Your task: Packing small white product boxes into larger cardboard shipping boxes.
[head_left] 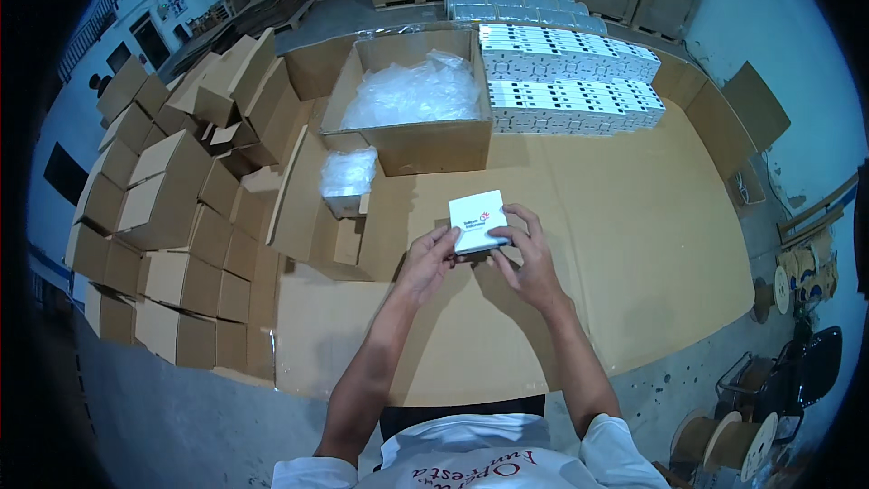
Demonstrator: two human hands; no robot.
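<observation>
i am holding a small white box (479,220) between both hands above the flat cardboard sheet (588,244) i am working on. my left hand (425,263) is gripping its lower left edge, fingers curled under, thumb on top. my right hand (528,258) is closing on the lower right corner, fingertips pressing the side. the box is sitting just beyond my knuckles, tilted, its printed top facing up at me.

just past my left hand, a smaller open carton (347,186) stuffed with clear plastic is lying on the sheet. behind it, a large open cardboard box (412,118) is holding crumpled clear plastic wrap (412,91). beside that, to the right, stacked rows of white boxes (566,81) are lining up in tidy layers. along my left, a heap of folded brown cartons (172,208) is piling up. at the far right, empty cable spools (738,444) are resting on the concrete floor.
</observation>
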